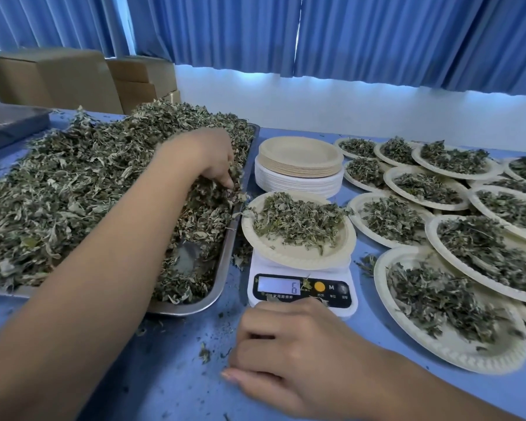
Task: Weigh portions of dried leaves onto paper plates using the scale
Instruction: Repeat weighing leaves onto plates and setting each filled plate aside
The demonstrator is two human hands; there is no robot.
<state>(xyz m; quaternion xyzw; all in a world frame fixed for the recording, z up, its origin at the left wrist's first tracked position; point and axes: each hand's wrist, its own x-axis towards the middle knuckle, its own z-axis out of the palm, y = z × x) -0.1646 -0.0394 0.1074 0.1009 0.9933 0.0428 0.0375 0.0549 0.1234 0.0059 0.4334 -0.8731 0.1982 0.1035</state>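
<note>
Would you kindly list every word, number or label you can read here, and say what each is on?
"6": on the lit display of the scale.
"M": on the scale's black front panel, right of the orange button.
Small print under the display and buttons: too small and blurred to read.
Cardboard boxes and paper plates: no text shows on them.

The dried leaves at left are dull grey-green flecked with pale silvery undersides, in a silver-grey tray. The worktop is blue, speckled with dark crumbs. At centre, the scale is white with a black panel and an orange-yellow button. The paper plates are cream; the stack is tan over white. Pleated blue curtains cross the top, with brown boxes at upper left.
</note>
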